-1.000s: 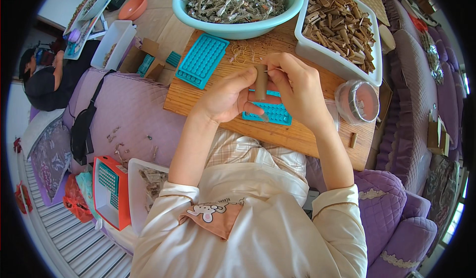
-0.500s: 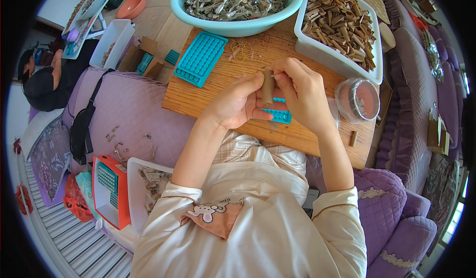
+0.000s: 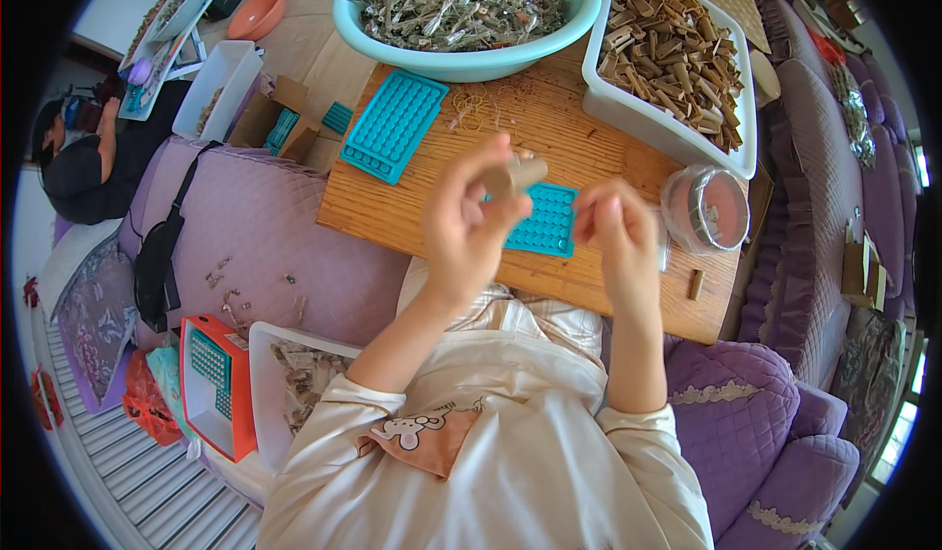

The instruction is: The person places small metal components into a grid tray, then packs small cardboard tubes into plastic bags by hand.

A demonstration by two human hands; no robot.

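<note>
A person in a cream top works at a brown wood-grain table (image 3: 392, 211), L hand (image 3: 459, 231) gripping a short tan cardboard-like tube (image 3: 527, 173) betw. thumb & fingers, raised over the table & tipped nearly level. R hand (image 3: 624, 231), apart from the tube, has its fingers curled in; motion blur makes it impossible to tell whether anything is pinched there. Betw. the two hands, on the table, sits a teal rectangular tray w/ rows of round cells (image 3: 548, 220); a second teal tray w/ similar rows (image 3: 394, 126) lies farther L, near loose yellowish bands (image 3: 478, 108). Beyond, at the far side, a big pale-aqua round basin (image 3: 469, 66) is heaped w/ shiny, clear-to-grey pieces; to its R, a white rectangular bin (image 3: 628, 116) is piled w/ short brown pieces. Near R hand stand a clear round tub (image 3: 677, 231) and, just below it, a small tan cylinder (image 3: 696, 285). Far L, another person in dark clothing (image 3: 83, 182).
</note>
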